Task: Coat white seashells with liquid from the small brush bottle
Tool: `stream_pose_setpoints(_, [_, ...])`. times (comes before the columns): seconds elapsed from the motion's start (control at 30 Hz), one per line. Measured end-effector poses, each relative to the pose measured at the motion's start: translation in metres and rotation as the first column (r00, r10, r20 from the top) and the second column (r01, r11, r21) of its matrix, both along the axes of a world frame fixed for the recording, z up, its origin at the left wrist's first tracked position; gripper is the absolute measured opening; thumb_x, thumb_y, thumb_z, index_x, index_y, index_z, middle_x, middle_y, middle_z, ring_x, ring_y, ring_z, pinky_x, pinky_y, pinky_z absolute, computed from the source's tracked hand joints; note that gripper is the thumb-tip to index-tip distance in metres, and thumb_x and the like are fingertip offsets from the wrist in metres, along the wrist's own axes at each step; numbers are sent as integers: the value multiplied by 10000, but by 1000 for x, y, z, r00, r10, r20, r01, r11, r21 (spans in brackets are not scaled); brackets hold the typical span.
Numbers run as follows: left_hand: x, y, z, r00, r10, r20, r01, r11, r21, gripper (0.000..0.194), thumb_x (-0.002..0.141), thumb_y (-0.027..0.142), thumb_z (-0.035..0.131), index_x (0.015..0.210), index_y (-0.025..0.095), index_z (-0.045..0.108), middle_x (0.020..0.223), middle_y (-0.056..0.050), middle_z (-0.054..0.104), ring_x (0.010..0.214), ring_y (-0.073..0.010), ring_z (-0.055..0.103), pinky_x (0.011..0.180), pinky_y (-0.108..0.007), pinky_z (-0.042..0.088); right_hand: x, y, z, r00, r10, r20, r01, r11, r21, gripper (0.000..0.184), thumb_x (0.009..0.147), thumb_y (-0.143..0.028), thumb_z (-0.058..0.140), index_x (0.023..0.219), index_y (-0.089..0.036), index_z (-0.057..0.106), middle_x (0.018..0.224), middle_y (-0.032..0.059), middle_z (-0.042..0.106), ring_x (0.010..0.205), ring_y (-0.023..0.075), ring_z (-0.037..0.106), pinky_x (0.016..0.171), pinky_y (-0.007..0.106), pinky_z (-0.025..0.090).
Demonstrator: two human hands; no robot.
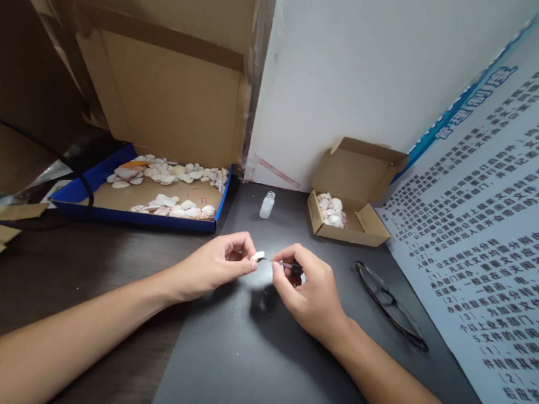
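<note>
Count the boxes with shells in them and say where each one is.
2: a blue-sided box beyond the left hand, and a smaller brown box beyond the right hand. Neither is hidden, though a cable crosses the blue-sided one.

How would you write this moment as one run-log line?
left hand: pinches small white shell | right hand: holds slim black-handled applicator, tip near shell | small translucent-white bottle: uncapped, standing beyond hands

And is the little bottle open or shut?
Open: the bottle stands with its neck bare, no cap showing on it.
</note>
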State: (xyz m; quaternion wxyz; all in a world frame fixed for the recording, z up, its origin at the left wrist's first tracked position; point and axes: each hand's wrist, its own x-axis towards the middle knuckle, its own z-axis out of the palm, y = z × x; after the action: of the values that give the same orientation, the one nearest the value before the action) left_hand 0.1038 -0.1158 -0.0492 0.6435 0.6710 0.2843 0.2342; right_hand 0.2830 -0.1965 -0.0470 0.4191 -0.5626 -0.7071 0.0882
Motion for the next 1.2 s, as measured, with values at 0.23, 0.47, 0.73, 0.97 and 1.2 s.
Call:
stream_pose_setpoints(0.23, [0, 1, 3, 999, 28, -17, -29, 998, -64, 295, 775, 394, 691, 779, 153, 521, 584, 72, 443, 498, -49, 366, 478, -188, 269, 1, -2, 3, 994, 11, -112, -8, 1000, 27, 23, 833, -177, 567, 823, -167, 586, 637, -39, 506, 549, 67, 461, 533, 174, 393])
stream_pose_setpoints(0.47, [1, -1, 1, 997, -11, 71, 26, 977, -213, 255, 790, 341, 696, 842, 161, 523, 608, 52, 521, 551, -72, 482, 508, -188, 420, -2, -1, -1, 994, 45, -95, -46, 999, -7, 29, 863, -179, 552, 871, -170, 578, 656, -37, 520, 562, 68, 466, 542, 174, 391])
stream_pose_setpoints(0.73, [0, -5, 4, 994, -50, 96, 78, 947, -311, 238, 781, 292, 710, 876, 143, 550, 759, 28, 563, 563, -38, 495, 499, -160, 400, -3, -3, 0, 996, 47, -75, -46, 999, 12, 38, 858, -177, 554, 861, -170, 591, 649, -35, 531, 550, 67, 466, 538, 175, 388])
stream_pose_setpoints(0.97, [1, -4, 4, 999, -39, 23, 43, 977, -210, 274, 817, 382, 669, 878, 154, 529, 759, 33, 559, 524, -40, 489, 481, -176, 373, 3, 0, 4, 998, -58, -17, 58, 998, -32, 35, 822, -180, 560, 802, -169, 587, 628, -29, 524, 543, 78, 465, 542, 194, 388])
stream_pose_setpoints(1.2, [2, -2, 2, 999, -42, -23, 39, 993, -115, 253, 820, 368, 639, 871, 163, 501, 663, 57, 518, 507, -55, 475, 485, -187, 375, 0, -2, 5, 991, 26, -133, -36, 997, -73, 70, 835, -203, 549, 788, -167, 586, 626, -25, 530, 553, 82, 472, 532, 191, 392])
